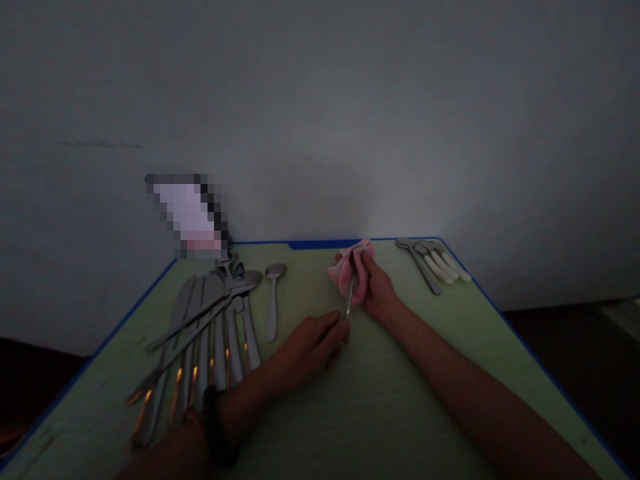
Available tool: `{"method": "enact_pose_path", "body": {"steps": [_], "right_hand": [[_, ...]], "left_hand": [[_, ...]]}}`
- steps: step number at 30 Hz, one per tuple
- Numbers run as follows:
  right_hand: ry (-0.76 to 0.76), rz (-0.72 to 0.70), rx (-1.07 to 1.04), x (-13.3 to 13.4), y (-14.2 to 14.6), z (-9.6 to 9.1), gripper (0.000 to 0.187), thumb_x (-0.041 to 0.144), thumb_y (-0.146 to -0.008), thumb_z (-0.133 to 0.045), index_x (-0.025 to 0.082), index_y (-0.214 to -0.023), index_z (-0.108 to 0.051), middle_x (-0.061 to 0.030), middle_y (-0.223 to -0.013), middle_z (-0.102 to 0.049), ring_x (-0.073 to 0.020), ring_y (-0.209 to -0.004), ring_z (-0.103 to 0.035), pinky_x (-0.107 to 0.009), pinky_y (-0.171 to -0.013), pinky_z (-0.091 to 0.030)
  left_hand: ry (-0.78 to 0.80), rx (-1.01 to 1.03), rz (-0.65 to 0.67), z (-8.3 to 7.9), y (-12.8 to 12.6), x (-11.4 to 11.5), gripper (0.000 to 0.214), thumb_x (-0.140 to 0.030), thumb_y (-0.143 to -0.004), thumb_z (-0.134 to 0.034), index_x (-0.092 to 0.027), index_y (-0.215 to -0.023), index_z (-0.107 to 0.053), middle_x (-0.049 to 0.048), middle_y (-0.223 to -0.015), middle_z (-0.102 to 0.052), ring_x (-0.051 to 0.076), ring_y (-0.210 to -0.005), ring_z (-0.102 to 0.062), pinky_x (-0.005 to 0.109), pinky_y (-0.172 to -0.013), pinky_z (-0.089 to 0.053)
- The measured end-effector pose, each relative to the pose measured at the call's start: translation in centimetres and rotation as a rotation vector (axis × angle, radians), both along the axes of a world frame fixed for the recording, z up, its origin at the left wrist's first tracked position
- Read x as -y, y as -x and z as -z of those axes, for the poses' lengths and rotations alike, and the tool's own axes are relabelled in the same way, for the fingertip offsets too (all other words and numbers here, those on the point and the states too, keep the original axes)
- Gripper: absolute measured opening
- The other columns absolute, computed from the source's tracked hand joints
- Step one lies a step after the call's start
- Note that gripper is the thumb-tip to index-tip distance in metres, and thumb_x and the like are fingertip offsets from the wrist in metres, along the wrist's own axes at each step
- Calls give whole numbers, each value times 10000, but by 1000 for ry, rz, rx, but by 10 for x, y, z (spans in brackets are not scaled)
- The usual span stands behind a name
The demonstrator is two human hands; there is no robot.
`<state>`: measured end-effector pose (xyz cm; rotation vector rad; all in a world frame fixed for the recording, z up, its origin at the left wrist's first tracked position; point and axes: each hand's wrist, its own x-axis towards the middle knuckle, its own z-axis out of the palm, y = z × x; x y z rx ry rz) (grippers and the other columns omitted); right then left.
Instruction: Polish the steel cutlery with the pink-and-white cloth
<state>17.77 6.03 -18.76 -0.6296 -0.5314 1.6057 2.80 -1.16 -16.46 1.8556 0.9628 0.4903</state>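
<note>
My left hand (316,341) is closed on the near end of a slim metal piece of cutlery (349,300), which points away from me above the middle of the table. A pink cloth (344,280) wraps its far end, so whether it is a spoon or a fork is hidden. Fingers of my right hand (381,288) are closed on that cloth, around the cutlery. To the left of my hands, a single spoon (272,300) lies by itself on the table.
Several long-handled knives and spoons (203,333) lie piled on the left of the green, blue-edged table (400,400). At the back right rest a metal spoon (425,270) and several white-handled pieces (440,267). A blurred phone-like device (185,213) leans near the grey wall (320,120).
</note>
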Motion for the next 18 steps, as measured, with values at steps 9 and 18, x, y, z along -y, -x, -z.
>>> {"method": "enact_pose_path", "body": {"steps": [9, 18], "right_hand": [[-3, 134, -228, -8, -13, 1, 287, 445, -818, -485, 188, -821, -613, -29, -809, -671, -142, -779, -620, -290, -793, -512], [-13, 21, -85, -2, -5, -4, 246, 371, -786, -518, 162, -855, -630, -57, -872, -691, -191, -801, -643, -360, -764, -521]], "left_hand": [[-30, 17, -113, 7, 9, -1, 387, -338, -862, -312, -184, -514, -379, -53, -451, -389, 85, -429, -370, 210, -436, -277], [-98, -54, -198, 9, 4, -4, 405, -373, -875, -297, -186, -523, -367, -54, -468, -356, 91, -443, -363, 227, -449, -243]]}}
